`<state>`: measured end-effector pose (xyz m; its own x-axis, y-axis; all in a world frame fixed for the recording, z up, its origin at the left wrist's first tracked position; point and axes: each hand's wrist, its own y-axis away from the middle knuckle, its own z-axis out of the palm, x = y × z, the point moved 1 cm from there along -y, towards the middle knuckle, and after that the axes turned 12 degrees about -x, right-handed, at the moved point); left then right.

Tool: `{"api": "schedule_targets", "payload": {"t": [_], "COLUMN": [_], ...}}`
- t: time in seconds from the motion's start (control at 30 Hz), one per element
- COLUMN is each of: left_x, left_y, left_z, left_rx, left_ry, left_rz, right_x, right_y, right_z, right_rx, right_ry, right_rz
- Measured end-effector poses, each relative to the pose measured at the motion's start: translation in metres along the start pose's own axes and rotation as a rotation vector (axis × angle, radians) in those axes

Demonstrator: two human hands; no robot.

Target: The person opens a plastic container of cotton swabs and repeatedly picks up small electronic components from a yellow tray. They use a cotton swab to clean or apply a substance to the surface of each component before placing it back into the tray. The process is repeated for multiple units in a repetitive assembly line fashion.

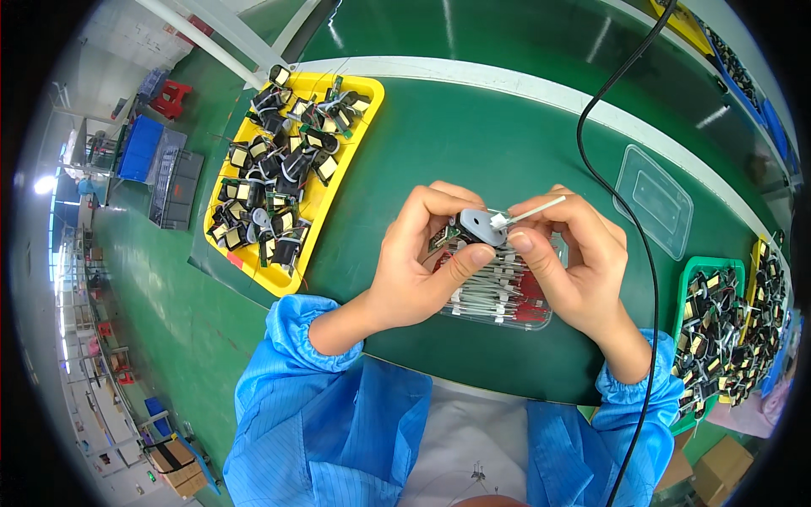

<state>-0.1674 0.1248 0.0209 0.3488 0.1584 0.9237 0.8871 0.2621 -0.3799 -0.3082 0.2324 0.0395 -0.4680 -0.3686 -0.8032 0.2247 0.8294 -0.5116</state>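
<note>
Far to my left, a yellow rectangular plastic tray (359,114) lies on the green tabletop (473,144), heaped with small black-and-cream wound coil parts (270,182), within easy reach, I judge, of that side. My left hand (420,258) comes next: fingers curled over the top and thumb pressed up from below, it pinches a small grey rounded plastic piece (480,225), holding it raised so I can see its face. Directly under both hands sits a clear shallow plastic box (541,318) full of thin white tubular pieces, close enough for picking, it seems. My right hand (574,262) pinches one thin white tube (534,209) between thumb and forefinger, its near end touching the grey piece. Further right, a clear plastic lid (655,198) lies flat beyond a black hanging cable (629,220), and a green plastic tray (688,275) holds more coil parts at the edge.
</note>
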Motion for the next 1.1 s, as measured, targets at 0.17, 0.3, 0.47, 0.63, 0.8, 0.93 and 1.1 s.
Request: {"api": "schedule_targets", "payload": {"t": [0.17, 0.3, 0.47, 0.63, 0.8, 0.93, 1.1], "left_x": [-0.001, 0.000, 0.001, 0.002, 0.004, 0.000, 0.006], "left_y": [0.000, 0.002, 0.003, 0.004, 0.005, 0.005, 0.000], "left_z": [0.003, 0.003, 0.001, 0.003, 0.004, 0.002, 0.001], "left_rx": [-0.025, -0.064, -0.101, -0.076, -0.047, -0.051, 0.015], "left_ry": [-0.096, -0.104, -0.058, 0.013, 0.131, 0.365, 0.507], "left_rz": [0.035, 0.012, -0.008, -0.027, -0.104, -0.224, -0.286], "right_x": [-0.007, -0.007, -0.012, -0.009, -0.014, -0.007, -0.008], "right_y": [0.000, -0.002, 0.005, 0.004, 0.005, 0.005, 0.008], "right_z": [-0.001, -0.002, 0.007, 0.010, 0.007, 0.005, 0.000], "right_rx": [-0.028, -0.059, 0.017, 0.034, -0.019, -0.031, 0.039], "right_ry": [0.068, 0.082, 0.124, 0.111, 0.028, -0.223, -0.196], "right_rz": [0.043, 0.008, -0.024, -0.072, 0.079, 0.185, 0.204]}}
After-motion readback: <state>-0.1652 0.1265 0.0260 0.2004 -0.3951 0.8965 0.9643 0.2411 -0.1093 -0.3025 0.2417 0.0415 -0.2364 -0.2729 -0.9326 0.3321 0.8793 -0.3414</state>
